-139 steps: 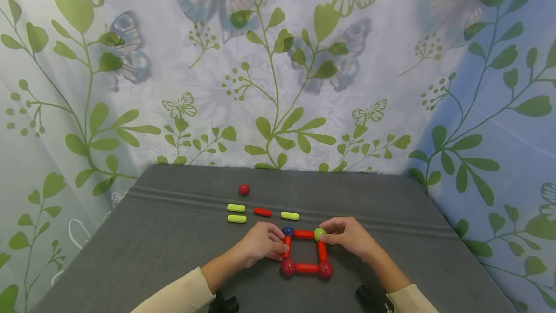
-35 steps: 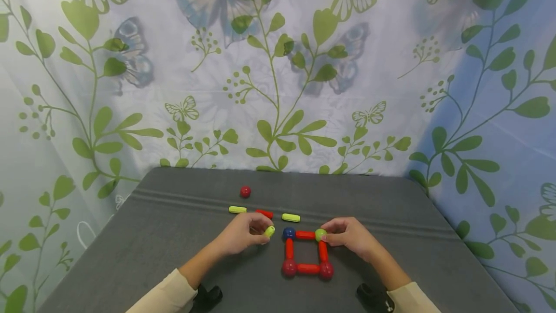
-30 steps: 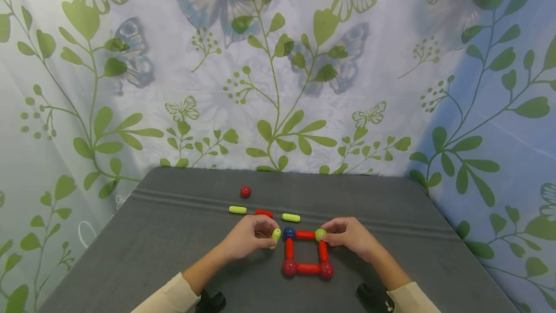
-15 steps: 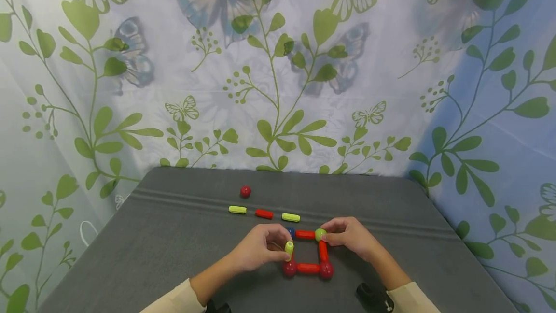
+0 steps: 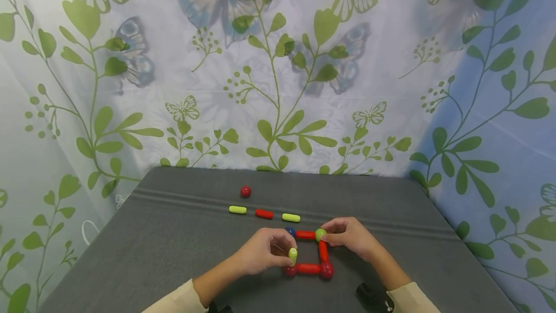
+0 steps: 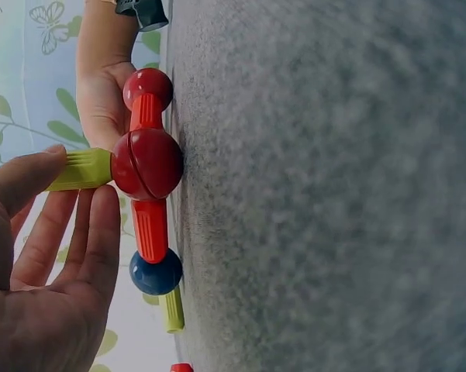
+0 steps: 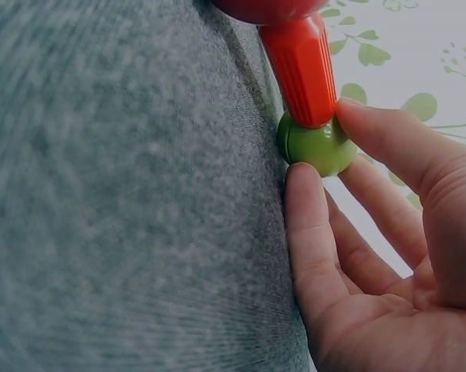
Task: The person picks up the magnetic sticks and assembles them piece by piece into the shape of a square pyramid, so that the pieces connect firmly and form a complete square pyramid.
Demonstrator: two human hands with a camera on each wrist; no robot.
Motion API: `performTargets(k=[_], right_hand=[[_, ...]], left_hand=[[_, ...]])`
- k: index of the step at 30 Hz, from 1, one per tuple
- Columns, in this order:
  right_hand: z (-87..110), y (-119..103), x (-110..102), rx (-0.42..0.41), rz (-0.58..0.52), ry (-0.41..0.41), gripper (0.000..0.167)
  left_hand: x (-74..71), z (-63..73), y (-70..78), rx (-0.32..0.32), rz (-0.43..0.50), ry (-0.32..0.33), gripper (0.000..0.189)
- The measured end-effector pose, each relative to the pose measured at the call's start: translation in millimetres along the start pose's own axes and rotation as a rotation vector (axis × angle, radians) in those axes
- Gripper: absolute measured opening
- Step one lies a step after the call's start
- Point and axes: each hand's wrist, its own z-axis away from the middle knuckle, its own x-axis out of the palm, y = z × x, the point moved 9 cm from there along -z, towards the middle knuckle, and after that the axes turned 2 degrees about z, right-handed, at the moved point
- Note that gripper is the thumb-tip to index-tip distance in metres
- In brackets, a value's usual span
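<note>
Behind, a pale curtain [image 5: 382, 57] printed with green leafy stems [image 5: 305, 145], round berries [image 5: 247, 69] and outlined butterflies [image 5: 182, 108], with larger, fainter blue-grey butterflies [image 5: 136, 64] among them. Bluish toward the right, whiter toward the left. In front, a dark grey desk [image 5: 152, 245] with a textured surface, rounded far corners and faint paler lines [image 5: 173, 198] running across. Beyond its left edge, a thin white loop [image 5: 83, 230], cord-like.

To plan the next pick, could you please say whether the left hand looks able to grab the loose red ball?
Probably not yet: the left hand pinches a yellow rod, though the way to the red ball looks free.
</note>
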Motion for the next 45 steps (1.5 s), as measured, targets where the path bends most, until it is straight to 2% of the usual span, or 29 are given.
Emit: performTargets(k=[4,6,8,13,16,18,21,25,30,34,37,41,45], right_hand=[[1.3,-0.5,-0.5,0.018,0.026,0.027,0.041],[2.8,-0.9,-0.6,0.025,0.042,0.054,0.042],[5.2,-2.1,-0.8,0.02,0.064,0.089,0.045],[16.0,-8.4,0.9,-0.019,0.126,0.172,0.039],[24.4,-12.1,5.8,-0.038,0.163,0.168,0.031],[30.3,-12.7,10.7,-0.039,0.164,0.134,0.029],[39.9,-12.5,17.5,-0.039,0.153,0.08,0.029],[50.5,-13.0,25.3,-0.062,0.127,-0.002,0.032],[58.1,-11.8,32.0,-0.093,0.105,-0.1,0.034],[57.8,-12.6,29.1,-0.106,0.132,-0.109,0.033],[55.0,-9.7,25.0,-0.084,0.111,-0.107,0.034],[49.7,-6.8,19.5,-0.067,0.101,-0.091,0.036],[45.0,-9.3,15.4,-0.097,0.128,-0.078,0.035]], left_hand=[[-0.7,-1.9,-1.7,-0.014,-0.004,-0.067,0.025],[-4.1,-4.2,-4.1,-0.026,-0.035,-0.097,0.028],[-10.6,-8.4,-5.9,-0.023,-0.106,-0.098,0.028],[-26.8,-23.2,-8.8,0.001,-0.352,-0.04,0.025],[-27.4,-30.7,-12.8,0.003,-0.452,-0.059,0.028],[-25.6,-33.8,-18.3,-0.016,-0.485,-0.088,0.031],[-24.5,-35.5,-24.4,-0.04,-0.496,-0.111,0.033],[-27.7,-34.9,-28.1,-0.064,-0.49,-0.102,0.031],[-30.1,-31.4,-29.5,-0.089,-0.44,-0.126,0.029],[-31.7,-26.0,-30.3,-0.116,-0.406,-0.132,0.026],[-31.6,-21.5,-30.7,-0.128,-0.395,-0.123,0.024],[-30.9,-16.5,-29.3,-0.133,-0.39,-0.094,0.024],[-31.0,-13.4,-27.8,-0.138,-0.395,-0.06,0.025]])
